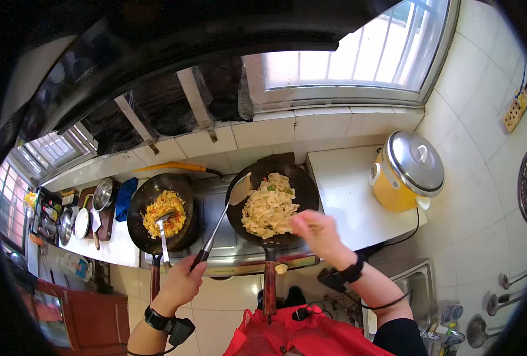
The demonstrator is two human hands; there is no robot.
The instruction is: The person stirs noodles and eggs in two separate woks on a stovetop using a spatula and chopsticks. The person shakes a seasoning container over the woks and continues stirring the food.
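My left hand (177, 286) is wrapped round the black handle of a spatula (216, 228). The spatula's broad blade, smeared with food, is raised over the left rim of a dark wok (309, 185). Pale shredded food with bits of green (268, 204) lies in this wok, whose wooden handle (269, 282) points toward me. Over the wok's right edge is my right hand (324, 236), its fingers pinched together; what they hold, if anything, is too blurred to make out. To the left, a second wok (137, 221) holds yellow-orange food (156, 207) with a metal spoon (163, 237) resting in it.
A yellow cooker with a steel lid (394, 181) stands on the white counter (335, 172) at right. A sink (415, 285) lies nearer me on that side. Metal bowls (103, 194), a cleaver (95, 224) and a blue cloth (124, 199) sit at left. Ladles hang at far right.
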